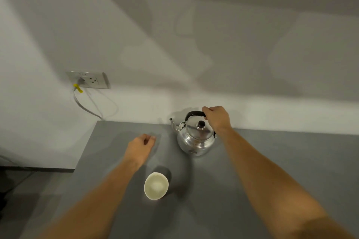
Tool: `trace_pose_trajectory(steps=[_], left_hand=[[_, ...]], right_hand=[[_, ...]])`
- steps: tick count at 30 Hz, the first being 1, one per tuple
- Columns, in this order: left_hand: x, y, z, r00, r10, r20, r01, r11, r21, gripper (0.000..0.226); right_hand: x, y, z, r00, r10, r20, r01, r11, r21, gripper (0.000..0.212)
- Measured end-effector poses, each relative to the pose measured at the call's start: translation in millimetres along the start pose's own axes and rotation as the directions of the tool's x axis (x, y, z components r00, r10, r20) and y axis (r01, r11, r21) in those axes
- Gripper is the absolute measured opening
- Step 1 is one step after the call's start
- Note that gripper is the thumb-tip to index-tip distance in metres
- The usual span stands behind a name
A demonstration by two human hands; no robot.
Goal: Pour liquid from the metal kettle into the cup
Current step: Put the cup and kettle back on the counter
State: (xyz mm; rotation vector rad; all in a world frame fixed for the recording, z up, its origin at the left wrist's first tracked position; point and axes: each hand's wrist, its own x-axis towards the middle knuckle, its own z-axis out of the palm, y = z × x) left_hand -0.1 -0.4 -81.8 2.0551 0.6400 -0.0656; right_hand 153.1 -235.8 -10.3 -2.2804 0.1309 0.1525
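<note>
One view only, from the head camera, looking down on a grey table [272,161] pushed against a white wall. Near the wall edge of the table stands the metal kettle [196,137], upright, lid on, its spout [173,124] aimed to the left. The right hand [216,118] is wrapped around the right end of the black handle [194,113] that arches over the lid; the kettle's base looks to be resting on the table, so the lift has not begun. The left hand [140,148] hovers or rests low over the table to the left of the kettle, fingers loosely curled and holding nothing. The cup [156,185], pale and seemingly empty, sits closer to the person, apart from the kettle and just right of the left forearm. On the wall to the left a socket [88,80] has a cable [85,107] plugged in, well clear of the work.

As for handling, the kettle is rigid polished metal, probably slick on its body and possibly hot, so the black handle is the sensible hold. How full it is cannot be seen; with liquid inside it would weigh noticeably and swing under the grip. The small cup looks light, likely ceramic, and easy to tip, so the free hand may need to steady it.
</note>
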Motion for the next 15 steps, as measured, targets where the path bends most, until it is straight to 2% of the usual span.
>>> trace_pose_trajectory(steps=[9,13,15], left_hand=[[-2,0,-1,1.000,-0.001,0.006,0.001,1.000,-0.016,0.029],[-7,3,-5,1.000,0.021,0.006,-0.021,1.000,0.003,0.029],[-9,12,-10,0.999,0.048,-0.023,-0.047,0.999,0.013,0.031]], right_hand=[[7,0,9,1.000,-0.011,0.011,0.011,1.000,-0.029,0.041],[5,2,10,0.996,-0.073,0.044,0.077,0.993,-0.086,0.044],[0,0,6,0.990,-0.144,0.011,0.144,0.982,-0.122,0.044]])
